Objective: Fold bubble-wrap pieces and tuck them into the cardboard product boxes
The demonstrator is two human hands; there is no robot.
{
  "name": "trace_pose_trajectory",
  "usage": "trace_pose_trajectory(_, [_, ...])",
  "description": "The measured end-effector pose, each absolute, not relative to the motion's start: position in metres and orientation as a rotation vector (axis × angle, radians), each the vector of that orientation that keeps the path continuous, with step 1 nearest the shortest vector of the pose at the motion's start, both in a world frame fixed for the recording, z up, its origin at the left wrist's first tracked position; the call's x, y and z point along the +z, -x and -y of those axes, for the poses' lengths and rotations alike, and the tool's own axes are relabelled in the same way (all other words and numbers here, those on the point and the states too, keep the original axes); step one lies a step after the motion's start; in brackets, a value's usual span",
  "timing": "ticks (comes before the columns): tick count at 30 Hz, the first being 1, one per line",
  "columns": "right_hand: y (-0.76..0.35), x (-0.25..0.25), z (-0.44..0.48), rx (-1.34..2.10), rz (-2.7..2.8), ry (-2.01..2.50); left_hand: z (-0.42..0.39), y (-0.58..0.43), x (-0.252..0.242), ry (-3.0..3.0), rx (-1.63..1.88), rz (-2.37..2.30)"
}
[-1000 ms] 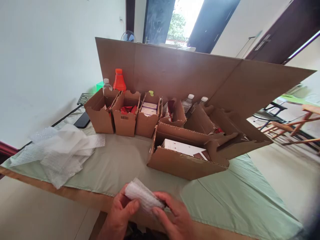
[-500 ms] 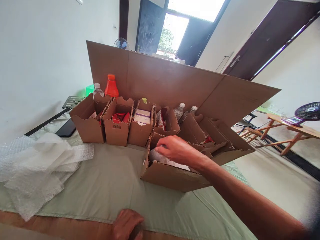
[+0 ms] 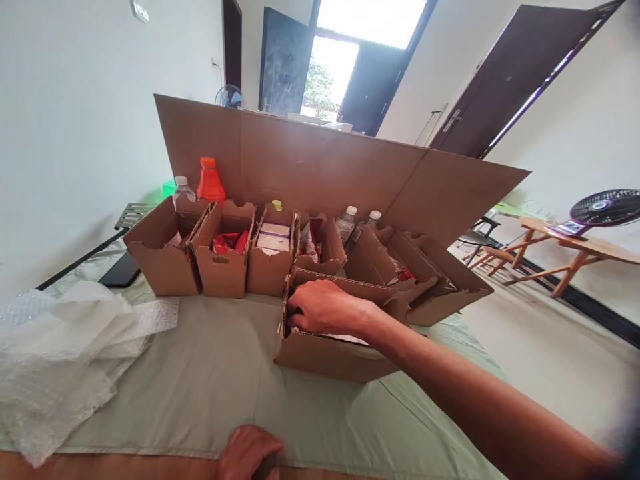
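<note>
My right hand [image 3: 325,308] reaches down into the front cardboard box [image 3: 325,357], near its left end. Its fingers are curled and their tips are hidden, so what they grip cannot be made out. White material [image 3: 350,339] shows in the box under my wrist. At the bottom of the view my left hand [image 3: 250,453] rests by the near edge of the green cloth [image 3: 200,393], fingers loosely curled, with nothing visible in it.
Behind stands a row of cardboard bins [image 3: 220,267] holding red packets and white packs. A tall cardboard panel [image 3: 290,160] rises behind them, with an orange bottle [image 3: 210,183] and clear bottles [image 3: 346,223] before it. Bubble wrap [image 3: 75,360] and a black phone [image 3: 120,270] lie left.
My right hand has gone lower into the front box and now covers the clear wrap seen there before. My left hand stays by the cloth's edge. The view has shifted slightly.
</note>
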State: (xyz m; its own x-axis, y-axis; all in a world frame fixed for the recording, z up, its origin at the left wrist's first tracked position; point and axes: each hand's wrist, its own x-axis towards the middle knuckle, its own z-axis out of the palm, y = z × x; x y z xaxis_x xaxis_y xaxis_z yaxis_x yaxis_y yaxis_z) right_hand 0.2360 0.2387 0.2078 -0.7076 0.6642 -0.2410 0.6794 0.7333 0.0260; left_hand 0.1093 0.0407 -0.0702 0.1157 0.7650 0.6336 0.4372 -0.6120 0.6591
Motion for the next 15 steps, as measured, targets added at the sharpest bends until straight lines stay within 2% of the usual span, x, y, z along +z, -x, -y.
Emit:
trace_pose_trajectory(3, [-0.274,0.237,-0.225,-0.124,-2.937,-1.127,-0.040,-0.090,-0.058,-2.067,1.388,-1.109])
trace_pose_trajectory(5, [-0.325,0.251,-0.202,-0.154,-3.130,-1.312,-0.043,-0.080,-0.045,-1.901,1.393,-1.311])
trace_pose_trajectory(7, [-0.387,0.244,-0.172,-0.190,-3.283,-1.578,-0.052,-0.075,-0.029,-1.710,1.372,-1.500])
trace_pose_trajectory(9, [-0.443,0.212,-0.146,-0.167,-3.233,-2.027,-0.068,-0.079,-0.011,-1.595,1.300,-1.543])
trace_pose_trajectory(11, [-0.476,0.163,-0.129,-0.303,-2.855,-2.666,-0.089,-0.088,0.006,-1.509,1.269,-1.526])
trace_pose_trajectory(12, [-0.480,0.137,-0.126,-0.463,-2.781,-2.768,-0.099,-0.095,0.012,-1.473,1.277,-1.502])
trace_pose_trajectory(15, [-0.450,0.074,-0.129,-0.795,-2.889,-2.589,-0.125,-0.118,0.026,-1.366,1.274,-1.371])
